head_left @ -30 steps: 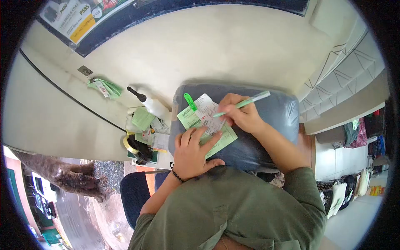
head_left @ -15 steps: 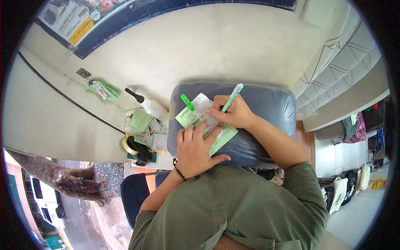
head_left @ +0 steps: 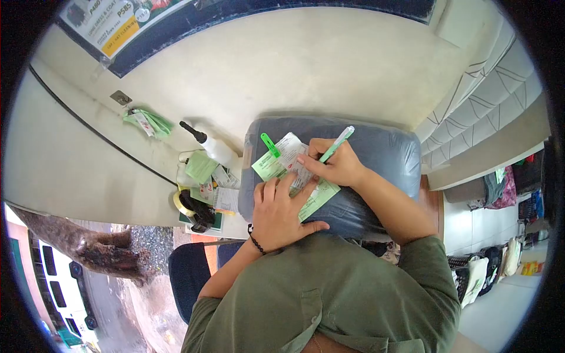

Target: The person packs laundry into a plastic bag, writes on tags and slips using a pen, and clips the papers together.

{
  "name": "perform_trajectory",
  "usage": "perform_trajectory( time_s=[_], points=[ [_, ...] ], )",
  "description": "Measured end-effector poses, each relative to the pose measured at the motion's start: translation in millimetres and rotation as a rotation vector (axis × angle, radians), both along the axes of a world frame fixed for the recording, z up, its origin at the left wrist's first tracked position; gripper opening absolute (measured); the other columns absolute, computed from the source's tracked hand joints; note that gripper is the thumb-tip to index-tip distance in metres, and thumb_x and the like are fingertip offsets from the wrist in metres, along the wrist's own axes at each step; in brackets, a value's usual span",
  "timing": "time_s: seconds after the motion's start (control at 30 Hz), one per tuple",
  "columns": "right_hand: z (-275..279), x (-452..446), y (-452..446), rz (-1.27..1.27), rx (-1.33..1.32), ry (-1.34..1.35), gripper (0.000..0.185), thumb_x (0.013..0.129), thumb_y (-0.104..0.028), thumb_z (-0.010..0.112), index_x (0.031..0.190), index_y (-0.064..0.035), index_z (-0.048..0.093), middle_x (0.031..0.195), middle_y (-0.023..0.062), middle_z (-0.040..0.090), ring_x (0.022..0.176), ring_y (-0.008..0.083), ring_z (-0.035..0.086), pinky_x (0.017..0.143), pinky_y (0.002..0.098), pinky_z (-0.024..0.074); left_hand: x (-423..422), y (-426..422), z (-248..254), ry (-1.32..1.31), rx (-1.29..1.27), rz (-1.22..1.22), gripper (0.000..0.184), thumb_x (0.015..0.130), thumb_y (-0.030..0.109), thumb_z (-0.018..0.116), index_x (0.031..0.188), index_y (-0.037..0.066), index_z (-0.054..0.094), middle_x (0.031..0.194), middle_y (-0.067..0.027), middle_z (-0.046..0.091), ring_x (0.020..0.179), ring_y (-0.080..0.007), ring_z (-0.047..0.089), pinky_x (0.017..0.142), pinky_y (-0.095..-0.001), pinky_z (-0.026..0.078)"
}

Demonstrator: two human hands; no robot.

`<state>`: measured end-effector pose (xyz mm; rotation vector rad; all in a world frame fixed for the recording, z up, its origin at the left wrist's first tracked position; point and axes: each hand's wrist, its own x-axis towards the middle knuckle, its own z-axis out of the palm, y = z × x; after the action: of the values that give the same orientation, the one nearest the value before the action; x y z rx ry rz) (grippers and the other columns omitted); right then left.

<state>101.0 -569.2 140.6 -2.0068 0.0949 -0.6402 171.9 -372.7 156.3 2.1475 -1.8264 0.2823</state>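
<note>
A white-and-green pen (head_left: 336, 145) is gripped in my right hand (head_left: 341, 165), its tip hidden behind the fingers and pointed down at the papers. My left hand (head_left: 281, 209) lies flat with fingers spread, pressing on a pale green slip (head_left: 319, 196) and a white printed receipt (head_left: 289, 148). At the upper left of these papers is a bright green clip-like piece (head_left: 270, 145). Under everything is a dark blue-grey bundle wrapped in clear plastic (head_left: 382, 147), which serves as the writing surface.
Left of the bundle stand a white bottle with a black top (head_left: 216, 150), a spiral notepad (head_left: 226, 200) and a yellow tape roll (head_left: 183, 203). Green tags (head_left: 152, 123) hang on the wall. A dark chair (head_left: 189, 276) is at lower left; baskets of clothes (head_left: 474, 273) stand right.
The view has shifted slightly, and more of the white vehicle outside shows. My right hand has moved slightly with the pen over the papers; my left hand stays on them.
</note>
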Motion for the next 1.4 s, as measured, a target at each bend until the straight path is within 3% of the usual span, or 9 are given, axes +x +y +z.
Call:
perform_trajectory(
  time_s=[0.17, 0.6, 0.7, 0.8, 1.07, 1.17, 1.27, 1.4],
  points=[
    [2.7, -0.9, 1.0, 0.009, 0.011, -0.002, 0.031, 0.086, -0.014, 0.073, 0.065, -0.0042, 0.052, 0.059, 0.0014, 0.049, 0.055, 0.0096, 0.043, 0.049, 0.0289, 0.035, -0.8, -2.3, 0.8, -0.016, -0.02, 0.005, 0.082, 0.072, 0.079, 0.056, 0.131, 0.023, 0.061, 0.141, -0.0104, 0.048, 0.107, -0.0309, 0.046, 0.093, -0.0469, 0.035],
    [-3.3, 0.6, -4.0, -0.003, 0.066, -0.006, 0.033, 0.085, -0.012, 0.073, 0.065, -0.0058, 0.048, 0.058, -0.002, 0.044, 0.055, 0.0067, 0.038, 0.048, 0.0276, 0.0316, 0.6, -6.4, 3.0, -0.005, 0.008, 0.002, 0.083, 0.071, 0.08, 0.056, 0.129, 0.021, 0.063, 0.136, -0.0118, 0.05, 0.109, -0.0332, 0.045, 0.096, -0.0508, 0.032],
    [-4.4, 0.7, -6.8, 0.007, -0.018, 0.036, 0.027, 0.086, -0.022, 0.069, 0.07, -0.0051, 0.056, 0.06, 0.01, 0.053, 0.051, 0.0222, 0.049, 0.05, 0.0352, 0.0401, 0.8, -6.7, -1.3, 0.005, 0.003, -0.004, 0.085, 0.07, 0.083, 0.055, 0.128, 0.021, 0.063, 0.132, -0.0138, 0.049, 0.112, -0.0361, 0.042, 0.097, -0.0537, 0.03],
    [-0.3, 0.8, -5.1, 0.007, -0.053, 0.051, 0.024, 0.086, -0.022, 0.068, 0.071, -0.0052, 0.056, 0.062, 0.012, 0.056, 0.052, 0.0266, 0.053, 0.051, 0.0368, 0.043, 1.0, -6.2, -1.6, 0.016, 0.005, -0.003, 0.085, 0.07, 0.083, 0.055, 0.127, 0.021, 0.064, 0.131, -0.0139, 0.049, 0.113, -0.0364, 0.042, 0.098, -0.0537, 0.03],
    [2.8, 0.8, -3.8, 0.006, -0.16, 0.039, 0.019, 0.085, -0.021, 0.067, 0.076, -0.0059, 0.06, 0.066, 0.0129, 0.061, 0.057, 0.0309, 0.059, 0.054, 0.0389, 0.0479, 0.4, -6.6, -0.1, 0.03, -0.001, -0.003, 0.083, 0.068, 0.081, 0.059, 0.124, 0.02, 0.066, 0.13, -0.0142, 0.049, 0.113, -0.0369, 0.042, 0.098, -0.054, 0.03],
    [-0.7, 1.8, -3.5, 0.009, -0.12, 0.025, 0.018, 0.085, -0.02, 0.067, 0.076, -0.006, 0.059, 0.066, 0.0132, 0.061, 0.057, 0.0318, 0.06, 0.055, 0.0393, 0.0486, -0.1, -6.0, 3.9, 0.004, -0.02, 0.008, 0.079, 0.069, 0.077, 0.061, 0.124, 0.021, 0.066, 0.135, -0.0106, 0.051, 0.109, -0.0314, 0.046, 0.096, -0.0481, 0.033],
    [-1.8, 1.7, -3.4, 0.003, -0.152, 0.03, 0.019, 0.085, -0.02, 0.067, 0.076, -0.0058, 0.059, 0.066, 0.013, 0.062, 0.057, 0.0327, 0.061, 0.054, 0.0399, 0.0488, 1.5, -6.1, -1.4, 0.031, -0.009, -0.009, 0.083, 0.068, 0.081, 0.06, 0.125, 0.02, 0.065, 0.131, -0.0145, 0.05, 0.114, -0.0367, 0.043, 0.099, -0.054, 0.03],
    [-1.1, 1.4, -4.7, -0.027, -0.262, 0.032, 0.019, 0.085, -0.02, 0.067, 0.075, -0.0056, 0.059, 0.067, 0.013, 0.063, 0.058, 0.0331, 0.062, 0.054, 0.0403, 0.0487, 1.0, -5.1, 2.1, 0.013, -0.024, 0.002, 0.078, 0.069, 0.076, 0.062, 0.123, 0.021, 0.067, 0.134, -0.0106, 0.051, 0.11, -0.0318, 0.045, 0.097, -0.0487, 0.032]
  ],
)
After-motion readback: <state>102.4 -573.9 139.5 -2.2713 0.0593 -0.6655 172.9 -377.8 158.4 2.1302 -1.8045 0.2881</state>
